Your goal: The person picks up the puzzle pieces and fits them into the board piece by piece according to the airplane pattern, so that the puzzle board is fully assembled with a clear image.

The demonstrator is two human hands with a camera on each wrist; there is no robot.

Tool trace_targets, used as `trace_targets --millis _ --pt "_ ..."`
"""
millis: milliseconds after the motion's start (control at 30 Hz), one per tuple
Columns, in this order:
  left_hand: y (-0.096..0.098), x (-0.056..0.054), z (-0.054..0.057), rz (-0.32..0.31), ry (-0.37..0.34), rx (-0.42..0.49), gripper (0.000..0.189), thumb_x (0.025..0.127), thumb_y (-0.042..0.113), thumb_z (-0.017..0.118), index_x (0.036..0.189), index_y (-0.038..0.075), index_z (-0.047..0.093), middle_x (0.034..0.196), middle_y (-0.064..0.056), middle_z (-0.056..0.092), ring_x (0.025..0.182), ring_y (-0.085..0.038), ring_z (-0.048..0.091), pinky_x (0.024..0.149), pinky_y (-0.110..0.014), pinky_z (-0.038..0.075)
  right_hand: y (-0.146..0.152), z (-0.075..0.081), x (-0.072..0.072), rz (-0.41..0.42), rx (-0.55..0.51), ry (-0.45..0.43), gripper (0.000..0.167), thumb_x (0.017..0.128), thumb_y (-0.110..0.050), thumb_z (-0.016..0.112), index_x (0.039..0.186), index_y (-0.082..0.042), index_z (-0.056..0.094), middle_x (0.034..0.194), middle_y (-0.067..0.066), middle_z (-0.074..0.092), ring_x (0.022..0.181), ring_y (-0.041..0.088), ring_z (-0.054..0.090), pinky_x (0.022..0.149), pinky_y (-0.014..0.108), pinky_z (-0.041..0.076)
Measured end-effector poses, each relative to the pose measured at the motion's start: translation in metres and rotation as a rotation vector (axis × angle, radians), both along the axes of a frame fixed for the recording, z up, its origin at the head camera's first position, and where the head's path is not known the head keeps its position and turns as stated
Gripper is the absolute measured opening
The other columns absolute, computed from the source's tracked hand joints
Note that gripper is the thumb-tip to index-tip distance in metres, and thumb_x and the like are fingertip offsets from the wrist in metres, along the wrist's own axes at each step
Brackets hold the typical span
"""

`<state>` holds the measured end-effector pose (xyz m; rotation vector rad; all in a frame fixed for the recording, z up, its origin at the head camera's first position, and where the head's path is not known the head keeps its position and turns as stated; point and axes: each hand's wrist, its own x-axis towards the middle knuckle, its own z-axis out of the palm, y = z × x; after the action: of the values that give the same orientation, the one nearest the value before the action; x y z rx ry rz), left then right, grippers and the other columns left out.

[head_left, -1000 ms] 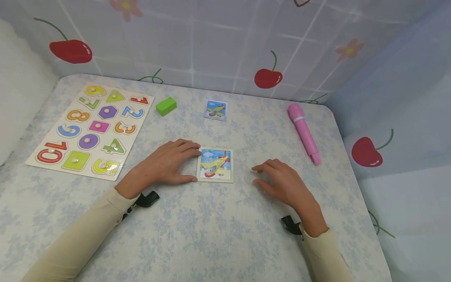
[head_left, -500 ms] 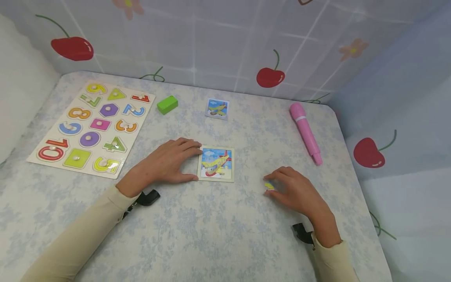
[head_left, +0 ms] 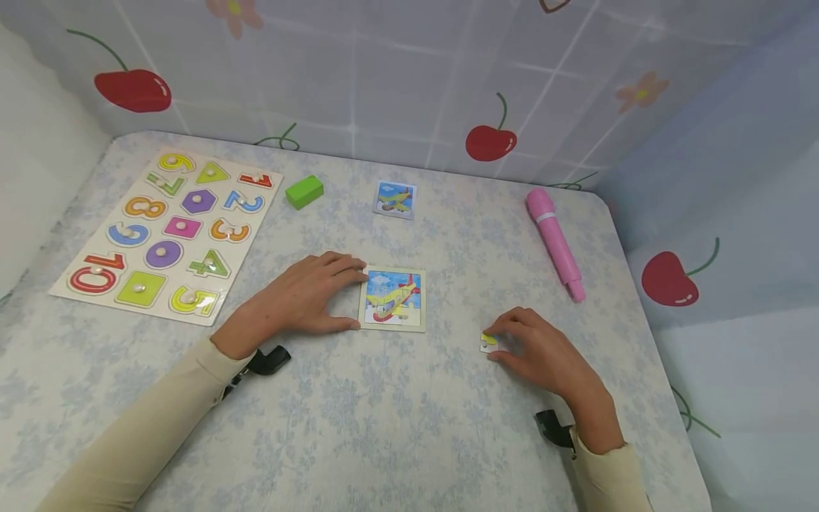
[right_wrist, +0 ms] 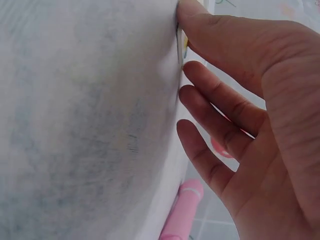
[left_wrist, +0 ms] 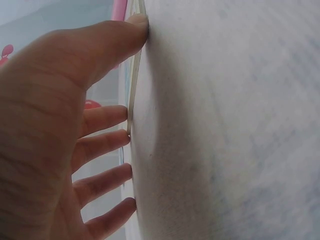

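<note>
A small square jigsaw puzzle (head_left: 390, 299) in a pale frame, picturing a yellow airplane, lies mid-table. My left hand (head_left: 307, 295) rests at its left side, thumb at the lower corner and fingertips at the upper one. In the left wrist view the fairly straight fingers touch the thin frame edge (left_wrist: 134, 85). To the right, my right hand (head_left: 537, 352) pinches a small yellow-and-white puzzle piece (head_left: 488, 343) between thumb and forefinger, low at the tabletop. Its other fingers are apart in the right wrist view. Behind the puzzle lies a small airplane picture card (head_left: 394, 200).
A number-and-shape peg board (head_left: 173, 235) lies at the left, with a green block (head_left: 304, 192) near its far corner. A pink microphone-shaped toy (head_left: 555, 245) lies at the right. A cherry-print curtain (head_left: 409, 85) stands behind the table.
My right hand has moved right and towards me, away from the puzzle, and the small piece now shows between its fingertips. My left hand stays at the puzzle's left edge.
</note>
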<state>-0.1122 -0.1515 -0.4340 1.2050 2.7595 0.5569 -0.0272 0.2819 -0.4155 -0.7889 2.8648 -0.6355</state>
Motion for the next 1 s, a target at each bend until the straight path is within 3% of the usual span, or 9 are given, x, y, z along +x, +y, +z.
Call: trace_targets --millis 433,733,1000 --pt "0.000 0.001 0.000 0.007 -0.010 0.002 0.081 0.089 0.060 0.083 0.150 0.012 0.062 0.160 -0.007 0.052 0.147 -0.031 0.047 0.113 -0.055 0.044 -0.003 -0.003 -0.004 0.054 -0.033 0.077 0.032 0.082 -0.011 0.095 0.107 -0.014 0.077 0.120 -0.001 0.067 0.113 0.020 0.065 0.091 0.044 0.059" --pt "-0.001 0.001 -0.001 0.007 -0.010 -0.003 0.081 0.089 0.061 0.082 0.151 0.013 0.062 0.161 -0.007 0.052 0.148 -0.031 0.046 0.114 -0.055 0.044 -0.013 0.001 -0.009 0.011 0.012 0.047 0.031 0.083 -0.018 0.095 0.108 -0.015 0.077 0.118 0.000 0.071 0.113 0.022 0.067 0.096 0.046 0.057" --pt "0.000 0.001 -0.001 0.007 -0.011 -0.010 0.081 0.089 0.062 0.082 0.151 0.013 0.062 0.160 -0.007 0.052 0.147 -0.031 0.047 0.113 -0.054 0.045 -0.028 0.005 -0.019 0.055 0.005 0.055 0.030 0.085 -0.023 0.094 0.109 -0.016 0.079 0.115 -0.003 0.071 0.111 0.020 0.067 0.096 0.045 0.058"
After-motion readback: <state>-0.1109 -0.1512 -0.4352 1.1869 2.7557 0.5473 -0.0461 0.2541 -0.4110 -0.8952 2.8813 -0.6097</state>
